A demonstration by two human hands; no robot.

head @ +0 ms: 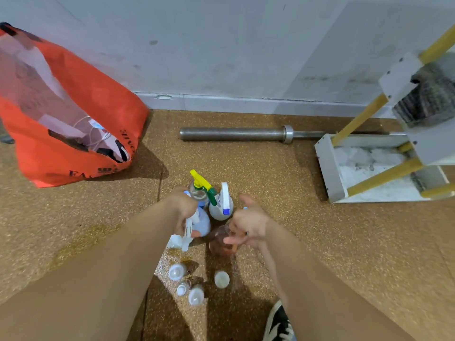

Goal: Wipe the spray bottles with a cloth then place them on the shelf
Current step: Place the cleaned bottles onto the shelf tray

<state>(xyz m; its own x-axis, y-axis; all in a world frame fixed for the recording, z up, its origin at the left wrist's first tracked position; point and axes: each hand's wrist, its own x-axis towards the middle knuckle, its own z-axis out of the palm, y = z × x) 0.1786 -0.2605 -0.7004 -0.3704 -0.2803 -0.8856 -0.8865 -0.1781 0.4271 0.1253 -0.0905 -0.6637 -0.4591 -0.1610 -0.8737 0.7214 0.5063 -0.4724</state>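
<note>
The picking-up step appears to be in hand. A pale blue plastic spray bottle with a white trigger (200, 223) is clasped by the left hand (182, 205); an amber translucent bottle (220, 239) lies under the loosely open, empty right hand (248, 223). No cloth is identified. The white shelf with yellow posts (330, 168) stands well apart from the amber bottle, so wiping is judged next.
</note>
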